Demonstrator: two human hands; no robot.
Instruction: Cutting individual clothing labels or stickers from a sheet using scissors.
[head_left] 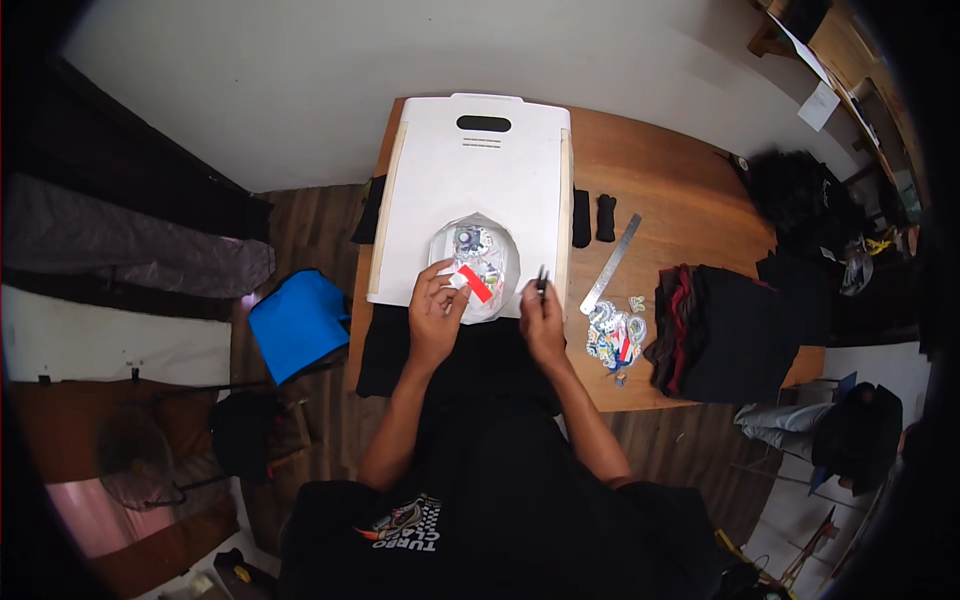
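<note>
My left hand (435, 310) pinches a small sticker with a red strip (473, 282) at the near edge of a clear plastic bag of stickers (478, 258). The bag lies on a white board with a handle slot (470, 175). My right hand (541, 318) grips a thin dark tool, tweezers or a pen (541, 281), upright by the bag's right edge. A black cloth (460, 355) spreads under both wrists.
A wooden table (670, 190) carries a metal ruler (610, 262), a loose heap of stickers (615, 335), a stack of folded dark garments (715, 330) and two small black items (594, 217). A blue bag (298, 320) sits on the floor at left.
</note>
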